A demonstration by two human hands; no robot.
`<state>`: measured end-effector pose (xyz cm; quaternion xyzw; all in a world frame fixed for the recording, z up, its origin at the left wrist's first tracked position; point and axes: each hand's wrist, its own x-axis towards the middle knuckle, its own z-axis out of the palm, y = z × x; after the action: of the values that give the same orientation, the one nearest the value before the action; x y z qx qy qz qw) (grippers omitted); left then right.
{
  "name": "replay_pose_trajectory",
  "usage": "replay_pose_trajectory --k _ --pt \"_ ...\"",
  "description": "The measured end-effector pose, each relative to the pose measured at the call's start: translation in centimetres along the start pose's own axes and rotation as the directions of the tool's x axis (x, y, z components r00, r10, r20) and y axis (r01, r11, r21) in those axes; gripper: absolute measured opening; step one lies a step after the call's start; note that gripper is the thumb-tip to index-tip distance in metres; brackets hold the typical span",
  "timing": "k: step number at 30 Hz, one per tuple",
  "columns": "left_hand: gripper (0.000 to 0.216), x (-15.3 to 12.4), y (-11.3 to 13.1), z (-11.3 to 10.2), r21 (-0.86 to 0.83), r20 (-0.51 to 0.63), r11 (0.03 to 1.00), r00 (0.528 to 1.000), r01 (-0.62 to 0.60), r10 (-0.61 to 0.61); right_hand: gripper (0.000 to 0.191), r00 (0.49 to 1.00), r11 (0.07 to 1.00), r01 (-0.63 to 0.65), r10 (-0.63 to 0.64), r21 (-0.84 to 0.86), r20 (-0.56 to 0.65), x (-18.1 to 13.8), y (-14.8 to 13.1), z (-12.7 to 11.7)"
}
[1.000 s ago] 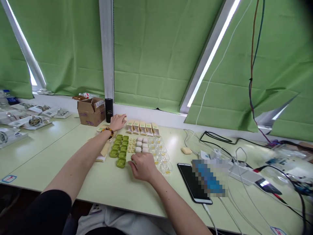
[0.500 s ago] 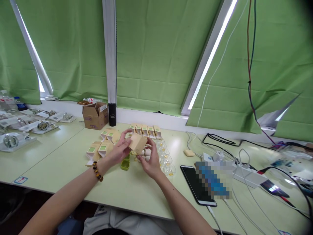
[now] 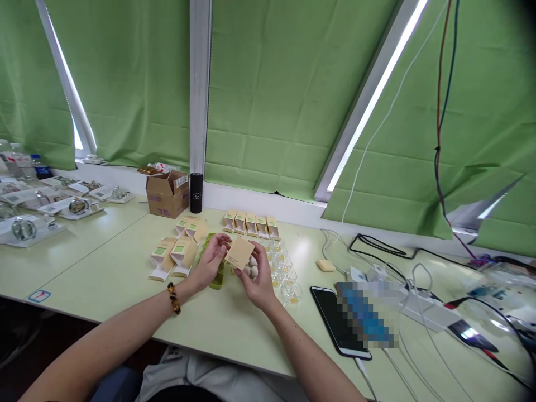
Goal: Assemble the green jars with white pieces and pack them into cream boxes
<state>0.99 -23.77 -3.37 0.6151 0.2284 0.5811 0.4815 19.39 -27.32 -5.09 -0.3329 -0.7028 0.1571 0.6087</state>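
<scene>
My right hand (image 3: pixel 259 279) grips a small tan cardboard box (image 3: pixel 239 253) between thumb and fingers, with a plain face and small print turned toward me. Beside the box's left edge is my left hand (image 3: pixel 214 258), its fingers loosely curved and apart, apparently holding nothing. Partly hidden under my hands lies a green compartmented tray (image 3: pixel 217 279). Small white round pieces (image 3: pixel 253 267) show behind my right fingers. Right of them stand several clear plastic cups (image 3: pixel 288 273) with yellow bits inside. Several open tan boxes (image 3: pixel 183 254) with green labels lie on the left.
A row of similar boxes (image 3: pixel 251 224) stands farther back. Behind on the left are a brown carton (image 3: pixel 167 195) and a black bottle (image 3: pixel 196 193). To the right lie a phone (image 3: pixel 337 321), a power strip (image 3: pixel 431 301) and tangled cables. Packaged items (image 3: pixel 77 206) cover the far left.
The box has turned so that its printed face shows. My left hand has come off it and moved slightly left, while my right hand keeps hold. The view has shifted slightly.
</scene>
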Motion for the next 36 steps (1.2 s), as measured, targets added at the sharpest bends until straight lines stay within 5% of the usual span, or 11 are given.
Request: replay_pose_trajectory --k 10,23,30,33,36 --pt "0.044 -1.6 0.2 0.5 0.319 0.187 0.899 0.950 -0.300 0.251 0.069 0.992 0.969 0.099 -0.114 -0.224 -0.055 0.1 -0.8 -0.6" --pt "0.056 -1.6 -0.1 0.9 -0.017 0.231 0.999 0.972 0.047 -0.042 0.091 0.920 0.871 0.373 -0.393 -0.319 0.001 -0.1 0.1 -0.3" --pt "0.065 -0.9 -0.2 0.4 -0.323 0.312 0.886 0.921 0.332 -0.231 0.099 0.916 0.881 0.377 -0.401 -0.285 -0.029 -0.2 0.2 -0.3" --pt "0.065 -0.7 -0.3 0.1 -0.356 0.274 0.881 0.936 0.312 -0.220 0.095 0.905 0.878 0.394 -0.423 -0.273 -0.055 -0.1 -0.6 -0.8" --pt "0.063 -0.5 -0.1 -0.1 -0.189 0.142 0.975 0.986 0.113 -0.086 0.076 0.903 0.877 0.373 -0.418 -0.303 -0.097 0.0 -1.4 -1.2"
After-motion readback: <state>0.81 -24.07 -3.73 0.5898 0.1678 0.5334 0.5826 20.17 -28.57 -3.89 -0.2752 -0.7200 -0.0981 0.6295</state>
